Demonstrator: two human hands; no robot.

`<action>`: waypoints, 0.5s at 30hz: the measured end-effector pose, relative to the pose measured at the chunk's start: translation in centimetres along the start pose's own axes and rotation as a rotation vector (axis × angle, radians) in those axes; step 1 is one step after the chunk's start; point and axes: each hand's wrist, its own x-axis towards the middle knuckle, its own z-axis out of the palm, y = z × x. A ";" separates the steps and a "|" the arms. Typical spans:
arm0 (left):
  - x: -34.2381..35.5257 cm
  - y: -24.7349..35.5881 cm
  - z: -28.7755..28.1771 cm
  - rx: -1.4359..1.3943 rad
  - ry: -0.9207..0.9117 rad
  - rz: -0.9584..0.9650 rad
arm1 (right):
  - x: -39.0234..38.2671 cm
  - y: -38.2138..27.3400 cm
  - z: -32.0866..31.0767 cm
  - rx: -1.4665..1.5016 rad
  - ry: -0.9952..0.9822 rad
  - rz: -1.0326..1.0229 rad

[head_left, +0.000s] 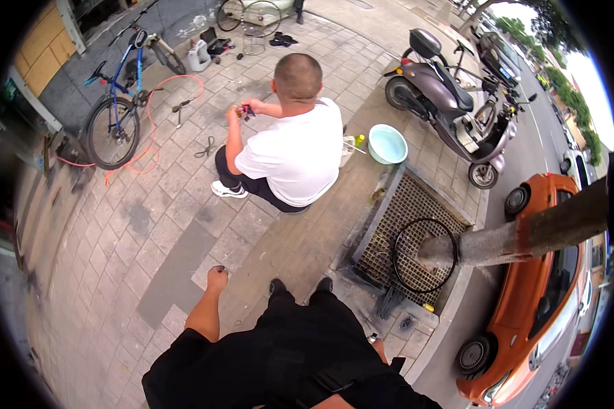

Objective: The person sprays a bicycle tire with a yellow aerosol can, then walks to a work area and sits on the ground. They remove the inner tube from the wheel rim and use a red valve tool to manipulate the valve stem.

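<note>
My left hand (217, 278) hangs beside my left leg, fingers curled around something small and dark that I cannot make out. My right hand (378, 346) shows partly at my right hip, closed on a small silvery object (372, 338). Both are over the paving, near my dark shoes. In front of me another person (286, 150) in a white T-shirt squats with their back to me, both hands raised around a small red-and-dark item (245, 110). A pale blue basin (387, 144) and a yellow bottle (359, 142) stand at that person's right.
A blue bicycle (119, 116) with an orange hose (153, 133) and loose tools is at left. A scooter (443, 102) stands at upper right. A grated tree pit (368, 245) with trunk (498, 240) and black tyre (396, 253) lies right, beside the kerb and orange car (512, 320).
</note>
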 end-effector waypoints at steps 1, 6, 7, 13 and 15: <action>0.6 1.3 1.0 -0.025 0.002 -0.092 | 1.6 2.4 1.8 -0.102 0.041 0.053; -2.4 1.8 0.4 -0.124 0.041 -0.078 | 5.0 -0.6 3.4 -0.223 -0.060 0.070; -2.9 1.6 0.7 -0.119 0.039 -0.073 | 5.7 -1.6 3.0 -0.229 -0.068 0.041; -11.7 -4.8 3.1 -0.093 0.021 -0.173 | 8.2 -8.5 0.4 -0.278 -0.092 -0.092; -14.0 -9.7 2.8 -0.004 -0.027 -0.202 | 8.1 -12.9 -0.4 -0.274 -0.144 -0.131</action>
